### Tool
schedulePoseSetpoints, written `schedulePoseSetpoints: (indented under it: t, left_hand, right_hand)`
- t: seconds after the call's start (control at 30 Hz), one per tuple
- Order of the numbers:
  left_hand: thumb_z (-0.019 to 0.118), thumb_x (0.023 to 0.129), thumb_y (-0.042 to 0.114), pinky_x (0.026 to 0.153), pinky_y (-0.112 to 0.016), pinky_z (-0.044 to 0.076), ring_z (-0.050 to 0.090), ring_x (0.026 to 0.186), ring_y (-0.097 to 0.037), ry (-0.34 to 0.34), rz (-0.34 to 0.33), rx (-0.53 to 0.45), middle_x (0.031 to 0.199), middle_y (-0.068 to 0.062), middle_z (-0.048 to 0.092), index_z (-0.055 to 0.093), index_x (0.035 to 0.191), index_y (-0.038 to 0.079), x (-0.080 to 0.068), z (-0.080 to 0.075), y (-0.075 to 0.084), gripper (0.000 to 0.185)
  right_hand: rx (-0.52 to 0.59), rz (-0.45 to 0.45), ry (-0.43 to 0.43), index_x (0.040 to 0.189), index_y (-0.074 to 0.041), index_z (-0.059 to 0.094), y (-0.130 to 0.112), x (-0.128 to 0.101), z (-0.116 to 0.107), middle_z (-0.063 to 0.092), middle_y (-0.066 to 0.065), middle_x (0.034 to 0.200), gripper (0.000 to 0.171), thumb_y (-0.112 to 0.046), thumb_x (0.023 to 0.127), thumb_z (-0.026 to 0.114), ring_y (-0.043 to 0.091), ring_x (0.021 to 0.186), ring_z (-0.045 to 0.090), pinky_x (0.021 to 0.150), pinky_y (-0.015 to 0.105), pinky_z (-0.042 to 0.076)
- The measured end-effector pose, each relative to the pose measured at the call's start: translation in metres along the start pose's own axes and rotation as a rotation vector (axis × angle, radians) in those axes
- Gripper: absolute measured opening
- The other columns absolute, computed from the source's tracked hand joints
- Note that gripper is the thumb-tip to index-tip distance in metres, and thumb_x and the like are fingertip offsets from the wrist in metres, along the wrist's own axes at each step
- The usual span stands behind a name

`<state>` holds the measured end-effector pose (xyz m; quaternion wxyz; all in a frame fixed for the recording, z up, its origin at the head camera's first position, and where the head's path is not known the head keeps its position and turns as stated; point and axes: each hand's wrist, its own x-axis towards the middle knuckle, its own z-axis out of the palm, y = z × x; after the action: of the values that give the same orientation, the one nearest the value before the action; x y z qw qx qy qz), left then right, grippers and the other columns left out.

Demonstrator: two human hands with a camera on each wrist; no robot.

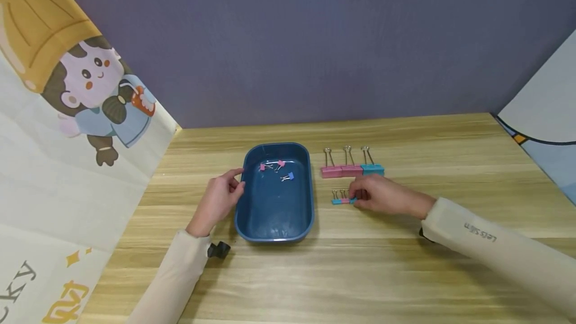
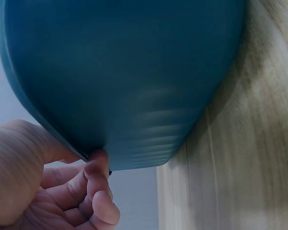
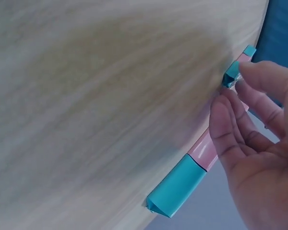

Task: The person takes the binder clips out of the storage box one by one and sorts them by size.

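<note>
My left hand (image 1: 218, 199) holds the left rim of a dark blue rectangular tray (image 1: 310, 199). In the left wrist view, thumb and fingers pinch its rim. Inside lie two small pink binder clips (image 1: 263, 167) and a small blue one (image 1: 290, 176). My right hand (image 1: 382, 194) is at the right end of a short row of small binder clips. Its thumb and finger pinch the small teal binder clip (image 3: 232, 73) at that end, its handles hidden by fingers. A small pink clip (image 1: 344, 201) and another teal clip (image 1: 336, 202) stand left of it.
Behind the right hand stands a row of larger binder clips, two pink (image 1: 331, 172) and one teal (image 1: 373, 169), handles pointing to the back. A grey-purple wall panel (image 1: 315, 44) closes off the wooden table (image 1: 288, 284) at the back; a cartoon-printed sheet (image 1: 40, 164) borders the left.
</note>
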<state>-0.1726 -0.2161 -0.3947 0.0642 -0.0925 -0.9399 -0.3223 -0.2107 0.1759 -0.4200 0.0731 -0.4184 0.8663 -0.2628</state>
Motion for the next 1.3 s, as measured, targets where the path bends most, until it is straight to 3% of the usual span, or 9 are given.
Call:
schedulePoseSetpoints:
  t: [0.23,0.5,0.73,0.93,1.1,1.3]
  left_hand:
    - [0.062,0.090,0.006,0.051,-0.026,0.046,0.052,0.055,-0.013,-0.009,-0.004,-0.001,0.072,-0.004,0.059,0.057,0.123,-0.005,0.000,-0.001,0.000,0.036]
    - [0.062,0.090,0.006,0.051,-0.026,0.046,0.052,0.055,-0.014,-0.010,-0.006,-0.005,0.072,-0.004,0.059,0.057,0.124,-0.005,-0.001,-0.002,0.001,0.036]
    - [0.062,0.089,0.007,0.051,-0.026,0.046,0.052,0.055,-0.014,-0.011,-0.008,0.007,0.071,-0.003,0.058,0.057,0.124,-0.005,-0.001,-0.002,0.002,0.036]
    - [0.062,0.090,0.007,0.051,-0.027,0.046,0.052,0.056,-0.015,-0.030,-0.026,-0.004,0.072,-0.004,0.058,0.056,0.124,-0.004,-0.002,-0.003,0.005,0.037]
    - [0.061,0.090,0.008,0.051,-0.027,0.047,0.052,0.056,-0.015,-0.037,-0.030,-0.005,0.072,-0.004,0.058,0.056,0.125,-0.004,-0.002,-0.004,0.005,0.037]
    - [0.062,0.090,0.009,0.051,-0.027,0.047,0.052,0.056,-0.015,-0.034,-0.026,0.003,0.072,-0.003,0.057,0.056,0.125,-0.004,-0.002,-0.003,0.005,0.037]
  right_hand:
    - [-0.044,-0.052,0.075,0.084,-0.014,0.066,-0.005,0.004,-0.007,0.056,-0.009,0.079,0.012,-0.003,0.080,0.071,0.006,0.067,0.049,0.058,0.023,0.045]
    - [-0.105,-0.088,0.117,0.093,-0.011,0.069,-0.019,0.016,-0.021,0.059,-0.004,0.090,0.011,-0.007,0.083,0.069,0.004,0.070,0.052,0.061,0.025,0.047]
    - [-0.159,-0.092,0.195,0.092,-0.013,0.068,-0.034,0.031,-0.027,0.056,-0.006,0.086,0.009,-0.011,0.083,0.069,0.006,0.070,0.052,0.060,0.025,0.046]
    - [-0.148,-0.136,0.214,0.090,-0.011,0.069,-0.043,0.045,-0.028,0.057,-0.004,0.086,0.006,-0.011,0.084,0.070,0.008,0.071,0.055,0.063,0.024,0.048]
    - [-0.138,-0.111,0.214,0.093,-0.014,0.068,-0.050,0.057,-0.030,0.058,-0.005,0.090,0.007,-0.012,0.086,0.069,0.006,0.075,0.055,0.068,0.025,0.050]
    - [-0.136,-0.136,0.202,0.099,-0.008,0.069,-0.057,0.068,-0.031,0.062,0.001,0.097,0.014,-0.011,0.086,0.067,0.012,0.081,0.059,0.071,0.027,0.051]
